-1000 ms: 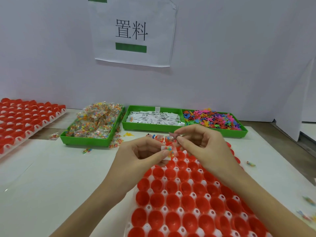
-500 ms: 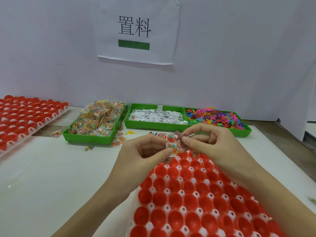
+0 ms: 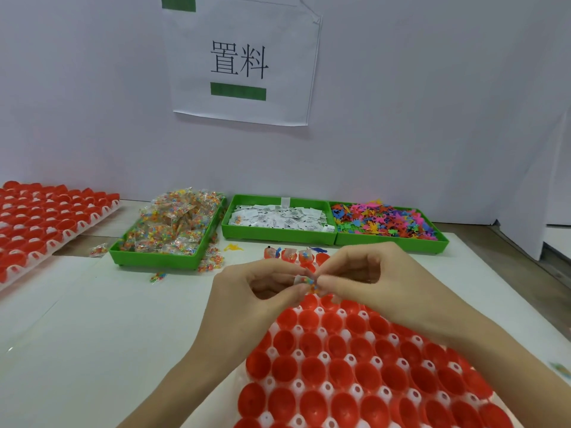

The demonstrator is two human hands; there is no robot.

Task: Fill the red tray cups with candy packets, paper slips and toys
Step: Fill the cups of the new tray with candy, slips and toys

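The red tray of cups [image 3: 349, 369] lies in front of me on the white table. Above its far end my left hand [image 3: 247, 298] and my right hand [image 3: 370, 282] meet, and both pinch one small clear candy packet [image 3: 304, 281] with coloured beads inside. A few cups in the tray's far row [image 3: 290, 254] hold packets and toys; the near cups are bare red. Behind stand three green bins: candy packets [image 3: 170, 230], paper slips [image 3: 278, 219] and colourful plastic toys [image 3: 386, 222].
A second red cup tray [image 3: 40, 220] lies at the far left. Loose candy packets [image 3: 99, 251] and a yellow toy [image 3: 233, 248] are scattered on the table near the bins. A white wall with a paper sign [image 3: 241, 63] stands behind.
The camera has tilted slightly, shifting the scene. Both hands stay together over the tray's far end, still working the same candy packet between their fingertips.
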